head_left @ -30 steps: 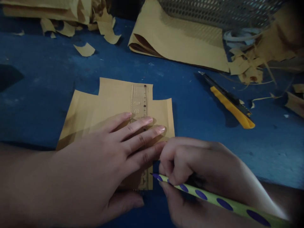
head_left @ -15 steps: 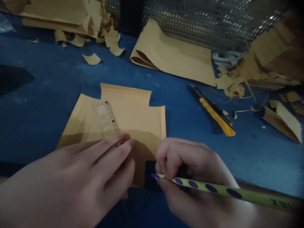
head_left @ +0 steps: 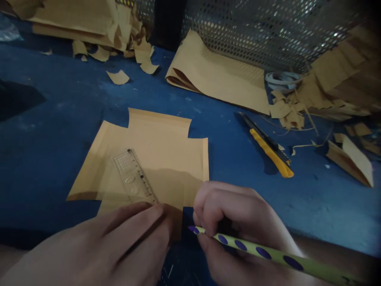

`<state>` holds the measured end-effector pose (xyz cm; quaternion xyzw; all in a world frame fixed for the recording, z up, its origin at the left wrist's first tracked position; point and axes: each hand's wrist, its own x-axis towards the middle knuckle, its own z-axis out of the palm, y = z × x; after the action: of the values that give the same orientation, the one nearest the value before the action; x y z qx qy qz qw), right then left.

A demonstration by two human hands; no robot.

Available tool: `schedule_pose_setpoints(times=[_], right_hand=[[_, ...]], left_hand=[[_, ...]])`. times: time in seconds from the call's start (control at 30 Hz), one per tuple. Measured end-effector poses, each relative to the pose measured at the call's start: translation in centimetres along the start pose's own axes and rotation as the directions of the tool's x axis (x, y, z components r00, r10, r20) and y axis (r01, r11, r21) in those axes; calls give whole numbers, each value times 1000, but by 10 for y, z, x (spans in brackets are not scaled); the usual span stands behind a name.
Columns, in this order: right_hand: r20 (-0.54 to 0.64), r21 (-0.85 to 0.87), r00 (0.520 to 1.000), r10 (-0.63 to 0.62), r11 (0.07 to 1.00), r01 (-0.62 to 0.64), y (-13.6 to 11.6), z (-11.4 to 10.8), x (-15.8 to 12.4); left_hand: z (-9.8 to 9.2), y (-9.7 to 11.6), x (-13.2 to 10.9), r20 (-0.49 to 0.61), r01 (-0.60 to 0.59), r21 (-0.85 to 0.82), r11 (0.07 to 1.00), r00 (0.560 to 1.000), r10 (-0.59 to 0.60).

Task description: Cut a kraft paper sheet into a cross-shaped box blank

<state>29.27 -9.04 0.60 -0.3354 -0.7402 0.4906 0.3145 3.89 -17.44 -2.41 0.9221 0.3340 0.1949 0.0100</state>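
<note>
A cross-shaped piece of brown paper lies on the blue table, with notched corners and folded edges. On it rests a clear plastic ruler, slanted, its lower end hidden by fingers. My left hand is closed over that lower end, fingertips pressed together at the paper's near flap. My right hand grips a yellow-green pencil with purple oval spots. Its purple tip points left, just beside the near flap's right edge; whether it touches anything I cannot tell. The right knuckles are by the paper's right flap.
A yellow-handled box cutter lies right of the paper. Behind are a folded brown sheet, a perforated metal basket and a roll of pale tape. Paper scraps are scattered at back left and right.
The ruler has shifted toward me and slightly left on the paper, and my left hand has moved down with it. My right hand keeps hold of the pencil, almost in the same place.
</note>
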Motion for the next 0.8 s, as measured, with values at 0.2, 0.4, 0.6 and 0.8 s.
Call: schedule_pose_setpoints(times=[0.2,0.4,0.6,0.8], right_hand=[[7,-6,997,-72,997,72,6,2,3],[51,-147,998,-41,988,48,-3,3,26],[33,-157,998,-53,986,57,-11,5,33],[3,-162,999,-48,986,48,-10,5,33]], left_hand=[[-5,-16,5,52,-131,3,991,990,131],[-6,-21,14,18,-67,-88,994,997,69],[-7,-23,14,56,-79,-83,993,995,84],[-8,-27,15,71,-110,-126,986,990,120]])
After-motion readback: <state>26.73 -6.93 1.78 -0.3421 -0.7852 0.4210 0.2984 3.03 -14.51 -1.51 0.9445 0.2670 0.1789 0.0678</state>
